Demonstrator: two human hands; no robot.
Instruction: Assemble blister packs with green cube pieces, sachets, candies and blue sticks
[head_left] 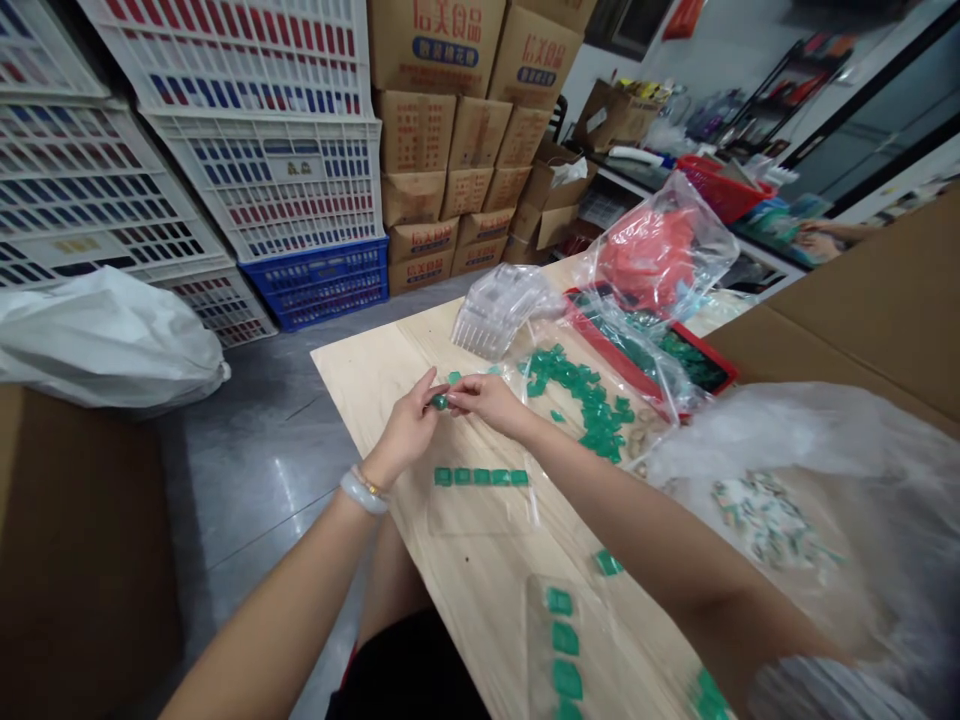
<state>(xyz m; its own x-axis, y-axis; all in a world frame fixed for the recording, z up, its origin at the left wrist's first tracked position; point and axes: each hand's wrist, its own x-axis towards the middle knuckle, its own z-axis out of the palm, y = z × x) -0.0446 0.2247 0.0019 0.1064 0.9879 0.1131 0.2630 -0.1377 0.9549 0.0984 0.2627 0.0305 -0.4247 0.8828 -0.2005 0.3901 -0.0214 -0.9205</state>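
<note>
Left hand [409, 428], right hand [491, 402], green piece [439, 402] held between, wooden table [375, 365], crates [296, 170] (stacked)

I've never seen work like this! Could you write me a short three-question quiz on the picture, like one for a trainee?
1. Which wrist wears the bracelets?

2. True or false: the left hand and right hand are far apart.

3. What colour is the loose pile on the wooden table?
a) red
b) green
c) white

Key:
1. The left.
2. False; they meet at a small green piece.
3. b
</note>
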